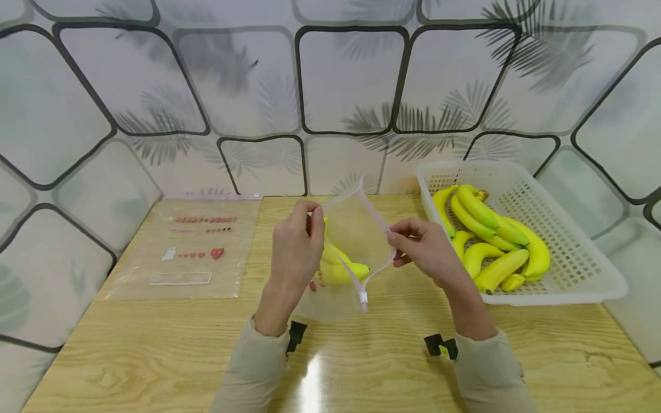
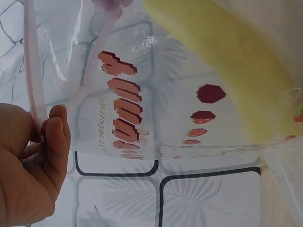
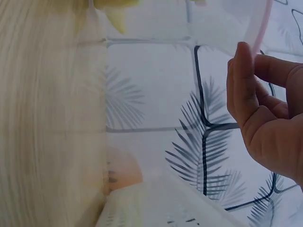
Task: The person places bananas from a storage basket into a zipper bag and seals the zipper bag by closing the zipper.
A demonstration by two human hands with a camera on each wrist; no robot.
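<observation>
Between the two hands hangs a clear zip bag (image 1: 315,304) with a pink edge, its mouth spread wide and a white slider at the near end. Yellow bananas (image 1: 341,269) lie inside it; how many is hard to tell through the plastic. My left hand (image 1: 298,244) pinches the left edge of the mouth. On the opposite side, my right hand (image 1: 428,249) pinches the other pink edge between thumb and fingers. In the left wrist view, red lettering and strawberry prints show on the bag, beside a blurred banana (image 2: 227,52).
A white plastic basket (image 1: 583,258) with several bananas (image 1: 501,269) stands at the right. Another clear zip bag (image 1: 191,281), printed with red letters and hearts, lies flat on the wooden table (image 1: 155,355) at the left. A patterned cloth backdrop (image 1: 351,80) rises behind the table.
</observation>
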